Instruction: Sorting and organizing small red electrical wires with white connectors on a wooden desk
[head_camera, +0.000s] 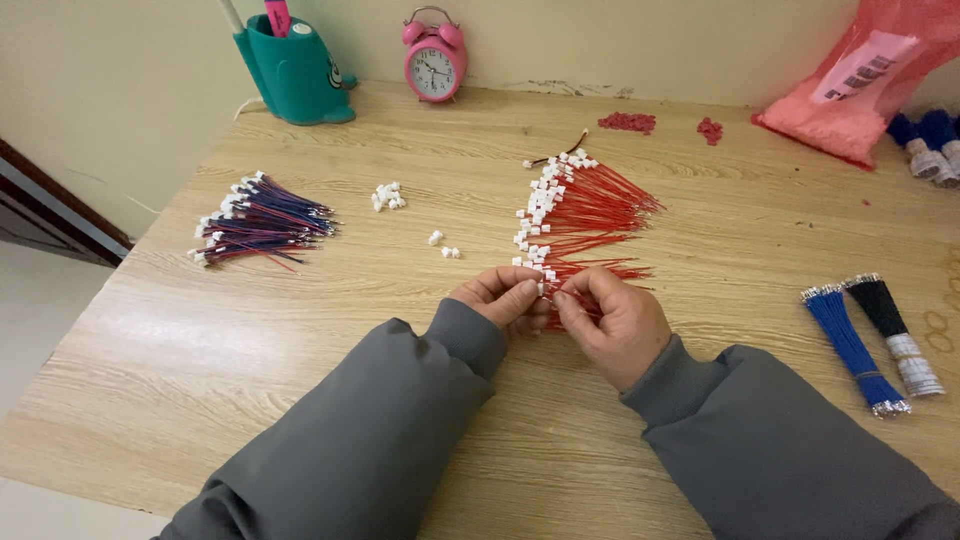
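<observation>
Both forearms, in grey fabric sleeves, come up from the bottom of the frame and meet at its centre above the pale wood-grain tabletop (300, 330). The left hand (502, 296) curls inward, its grip pinching a small white plastic connector (541, 287) between thumb and fingertips. The right hand (612, 318) faces it, touching fingertip to fingertip, its grip closed on a thin red wire (600, 272) at the connector.

Just above the hands lies a fanned pile of red wires with white connectors (575, 210). Loose white connectors (388, 196) are scattered to the left of centre, and further left lies a bundle of blue and red wires (262, 220).

At the right edge lie a bound bundle of blue wires (850, 345) and a black one (885, 310). In the upper right sits a translucent pink plastic bag with a white rectangular label (865, 70). At the top stand a round pink alarm clock (435, 62) and a teal plastic holder (290, 70).
</observation>
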